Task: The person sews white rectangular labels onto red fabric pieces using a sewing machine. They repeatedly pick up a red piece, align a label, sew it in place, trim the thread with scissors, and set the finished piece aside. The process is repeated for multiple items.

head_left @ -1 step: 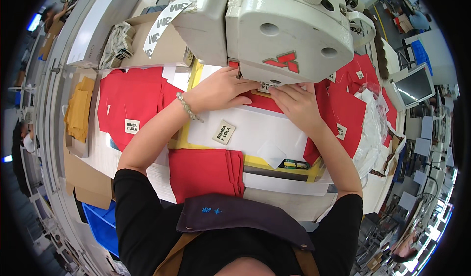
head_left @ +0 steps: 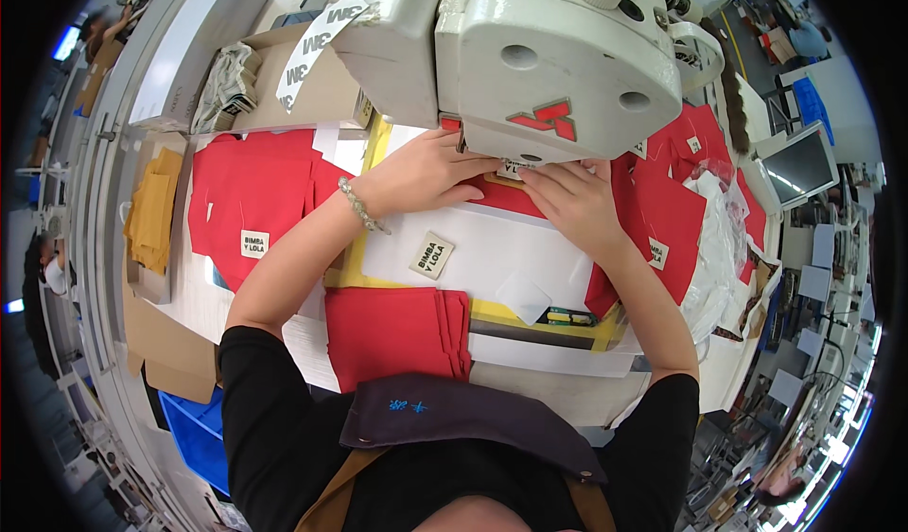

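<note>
Under the head of a white sewing machine [head_left: 558,59], a cream label [head_left: 511,169] with dark print lies on red fabric [head_left: 506,197]. My left hand [head_left: 426,174] rests flat on the fabric, fingers stretched out, the tips at the label's left side. From the right, my right hand [head_left: 572,201] lays its extended fingertips at the label's right edge. The needle area is mostly hidden by the machine head. A loose cream label [head_left: 432,255] lies on the white work surface [head_left: 473,234] nearer to me. Closer still is a stack of red fabric pieces [head_left: 392,338].
Red pieces with sewn labels lie at left [head_left: 251,196] and right [head_left: 672,215], beside crumpled clear plastic [head_left: 714,248]. A carton [head_left: 284,69] and a narrow box with yellow pieces [head_left: 156,210] stand at left. A small cutter [head_left: 567,317] lies near the surface's front edge.
</note>
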Tool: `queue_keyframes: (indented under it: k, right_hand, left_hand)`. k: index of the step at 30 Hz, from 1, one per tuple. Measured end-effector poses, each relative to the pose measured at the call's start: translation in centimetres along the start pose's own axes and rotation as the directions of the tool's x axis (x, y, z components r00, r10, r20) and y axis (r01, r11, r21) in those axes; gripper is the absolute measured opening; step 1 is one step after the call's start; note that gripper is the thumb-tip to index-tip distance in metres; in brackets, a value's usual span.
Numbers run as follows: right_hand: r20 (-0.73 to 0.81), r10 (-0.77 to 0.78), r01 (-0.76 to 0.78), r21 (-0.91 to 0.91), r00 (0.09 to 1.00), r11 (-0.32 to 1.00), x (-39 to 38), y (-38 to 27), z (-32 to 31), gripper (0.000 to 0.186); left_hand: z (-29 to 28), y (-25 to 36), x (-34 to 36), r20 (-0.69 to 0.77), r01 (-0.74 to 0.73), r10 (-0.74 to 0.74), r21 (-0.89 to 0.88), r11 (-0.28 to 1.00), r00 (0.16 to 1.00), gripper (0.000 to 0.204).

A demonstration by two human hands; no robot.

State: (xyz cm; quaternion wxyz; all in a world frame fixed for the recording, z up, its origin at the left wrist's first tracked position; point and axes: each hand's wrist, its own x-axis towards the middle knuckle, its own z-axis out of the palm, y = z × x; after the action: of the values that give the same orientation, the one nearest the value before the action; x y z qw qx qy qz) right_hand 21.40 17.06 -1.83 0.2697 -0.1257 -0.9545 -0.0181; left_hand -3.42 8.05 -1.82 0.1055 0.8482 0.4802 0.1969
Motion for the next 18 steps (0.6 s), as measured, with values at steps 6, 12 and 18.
queue_keyframes:
  k: [6, 12, 18]
  right_hand:
    - [-0.008, 0.002, -0.002, 0.023, 1.000, 1.000, -0.8, 1.4, -0.8, 0.018]
    - [0.030, -0.046, 0.045, 0.035, 0.999, 0.998, -1.3, 1.3, -1.0, 0.021]
    - [0.046, -0.038, 0.038, 0.009, 0.998, 0.999, -1.3, 1.1, -0.4, 0.025]
  left_hand:
    - [-0.1, 0.1, -0.1, -0.006, -0.102, 0.102, 0.052, 0.993, 0.995, 0.040]
    - [0.2, 0.8, 0.3, -0.022, -0.143, 0.151, 0.205, 0.968, 0.988, 0.038]
    - [0.7, 1.5, 0.2, -0.112, -0.134, 0.173, 0.295, 0.946, 0.978, 0.039]
